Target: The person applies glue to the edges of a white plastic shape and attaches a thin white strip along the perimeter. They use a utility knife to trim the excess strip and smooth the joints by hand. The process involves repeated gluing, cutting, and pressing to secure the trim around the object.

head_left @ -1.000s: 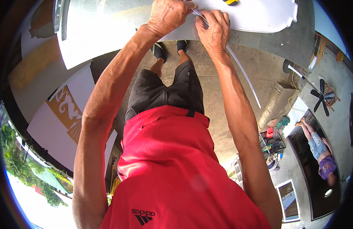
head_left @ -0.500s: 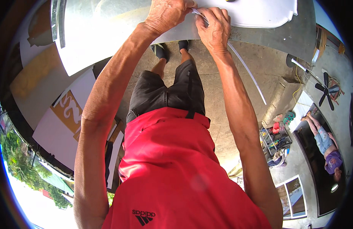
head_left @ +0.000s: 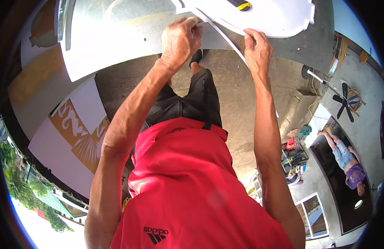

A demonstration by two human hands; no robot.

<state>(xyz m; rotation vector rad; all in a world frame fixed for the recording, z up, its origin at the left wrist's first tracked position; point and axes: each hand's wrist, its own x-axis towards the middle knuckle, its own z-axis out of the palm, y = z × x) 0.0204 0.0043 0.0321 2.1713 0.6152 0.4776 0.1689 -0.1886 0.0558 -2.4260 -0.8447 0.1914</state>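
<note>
A white panel (head_left: 275, 20) with a raised, curved rim lies on the tabletop (head_left: 300, 43). A long, thin white strip (head_left: 225, 36) crosses its near edge, slants down between my hands and passes behind my right wrist, its end hanging past the table. My left hand (head_left: 181, 41) is closed, its fingertips pinched at the upper part of the strip beside the panel; the exact grip is partly hidden. My right hand (head_left: 259, 52) has thumb and forefinger closed at the panel's near rim, right of the strip. A black and yellow utility knife (head_left: 240, 4) rests on the panel.
Sheets with a cut gold and white decorative pattern (head_left: 78, 128) lean at the left. To the right are a black-bladed fan (head_left: 345, 101), a rack (head_left: 294, 157) with footwear nearby, and a person in a purple shirt (head_left: 354, 176) at a dark doorway.
My hands have moved apart and nearer to me, the right one going right off the strip to the panel's rim. More of the strip, the panel and the knife now shows.
</note>
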